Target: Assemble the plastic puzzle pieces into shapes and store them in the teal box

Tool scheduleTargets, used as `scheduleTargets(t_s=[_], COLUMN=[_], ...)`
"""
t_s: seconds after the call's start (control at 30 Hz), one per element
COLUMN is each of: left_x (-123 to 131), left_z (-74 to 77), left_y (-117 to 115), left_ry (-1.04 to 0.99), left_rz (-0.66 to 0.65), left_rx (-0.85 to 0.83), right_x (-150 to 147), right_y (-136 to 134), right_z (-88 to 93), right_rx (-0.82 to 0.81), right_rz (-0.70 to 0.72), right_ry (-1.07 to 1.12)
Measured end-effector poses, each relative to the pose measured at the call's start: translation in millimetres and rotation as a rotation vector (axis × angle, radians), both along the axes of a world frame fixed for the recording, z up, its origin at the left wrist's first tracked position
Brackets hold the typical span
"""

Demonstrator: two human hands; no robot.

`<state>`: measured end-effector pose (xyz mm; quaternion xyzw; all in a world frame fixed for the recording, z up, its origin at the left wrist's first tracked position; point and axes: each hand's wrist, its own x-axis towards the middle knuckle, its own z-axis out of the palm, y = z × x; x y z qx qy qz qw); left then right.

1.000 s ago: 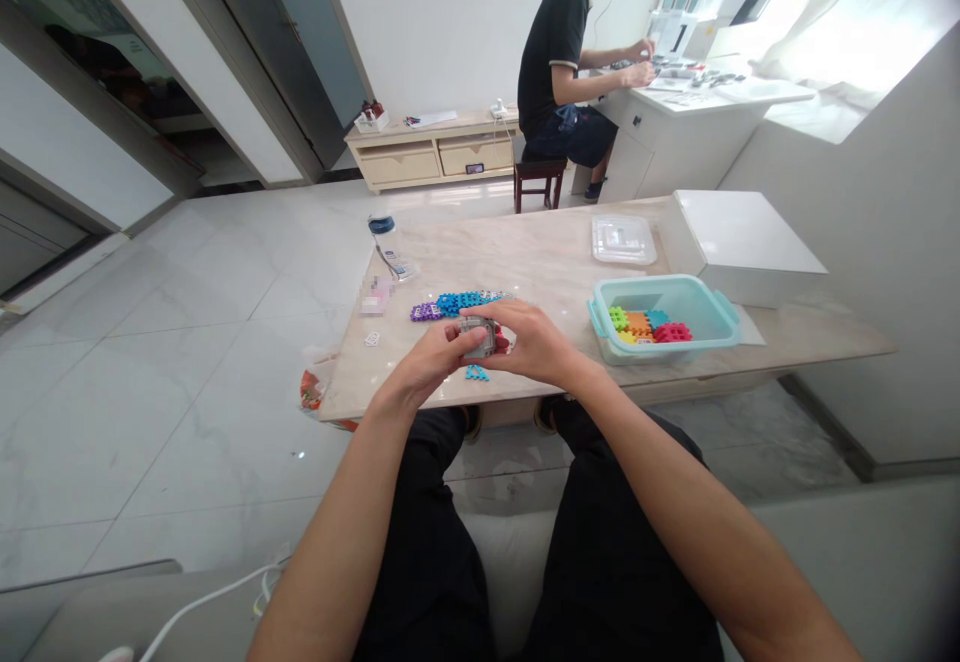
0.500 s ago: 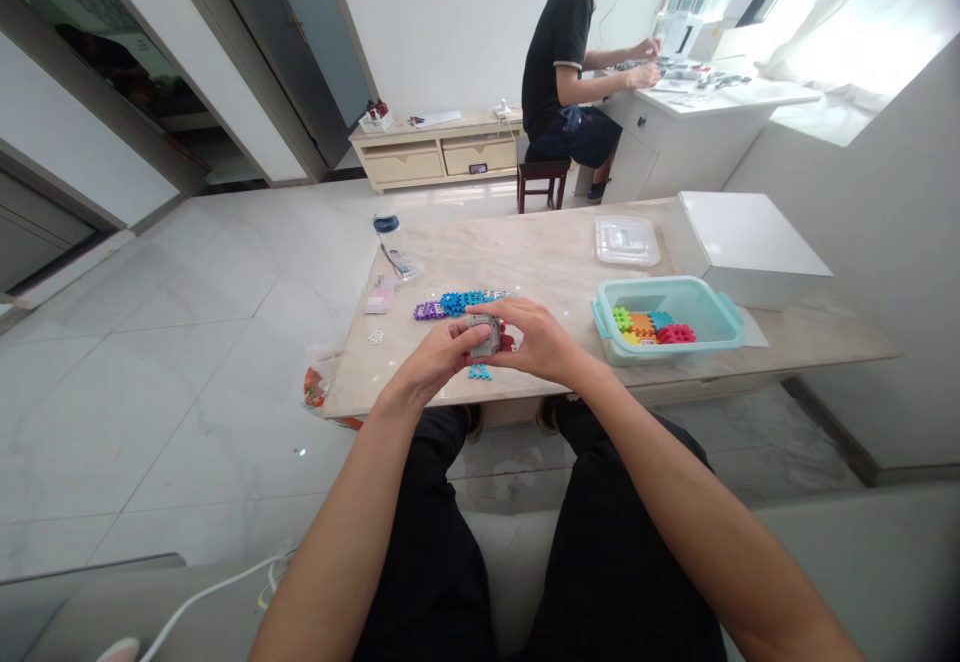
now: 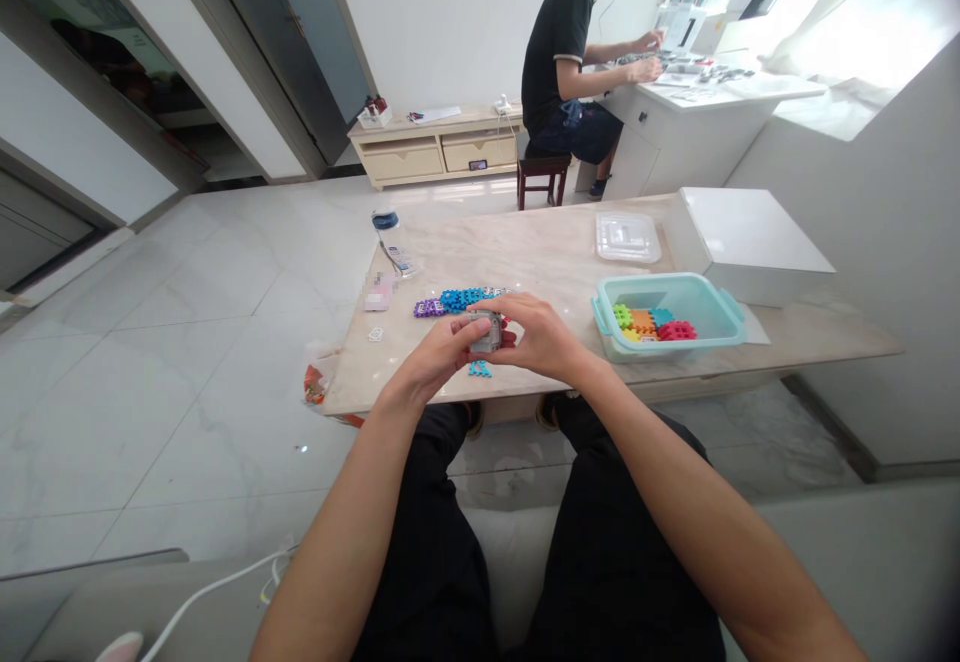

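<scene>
Between both hands, above the near part of the table, is a small grey block-like piece (image 3: 487, 332), its exact kind too small to make out. My left hand (image 3: 442, 352) grips it from the left with the thumb on top. From the right, the fingers and thumb of my right hand (image 3: 536, 340) close around it, and a bit of red shows by the fingers. Just beyond lie blue interlocking pieces (image 3: 463, 300) and purple ones (image 3: 429, 308), partly hidden by my hands. A light-blue piece (image 3: 480, 369) lies on the table below them.
A turquoise bin (image 3: 622, 347) with coloured interlocking pieces stands at the right. Behind it are a clear lid (image 3: 628, 237) and a white box (image 3: 757, 232). A bottle (image 3: 390, 242) and a pink packet (image 3: 379, 292) are at the left. Another person (image 3: 562, 42) sits at the far desk.
The view has shifted very slightly. Both hands stay on the grey piece in nearly the same place. The other person's hands have moved a little.
</scene>
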<state>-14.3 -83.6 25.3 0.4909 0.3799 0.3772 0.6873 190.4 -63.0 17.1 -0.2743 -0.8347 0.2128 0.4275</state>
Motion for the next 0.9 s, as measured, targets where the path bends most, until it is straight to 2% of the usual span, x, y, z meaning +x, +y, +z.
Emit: scheduleTargets(t_s=[0.37,0.6,0.77,0.9], left_x=[1.4,0.9,4.0,10.5], left_z=[2.9,5.2,6.1,0.5], left_y=[0.2,3.5,2.4,0.4], left_ry=[-0.070,-0.099,0.100,0.247], left_rz=[0.077,0.305,0.471,0.458], left_rx=[-0.014,-0.042,0.154,0.276], right_x=[2.5,5.5,7.9,5.2], right_y=[1.3,4.1,8.5,9.9], right_z=[-0.2,-0.4,-5.2,-10.1], right_rx=[-0.003,0.032,0.046,0.064], right_rz=[-0.020,-0.066,-0.207,-0.234], right_ry=[-0.005,-0.003,-0.126,-0.245])
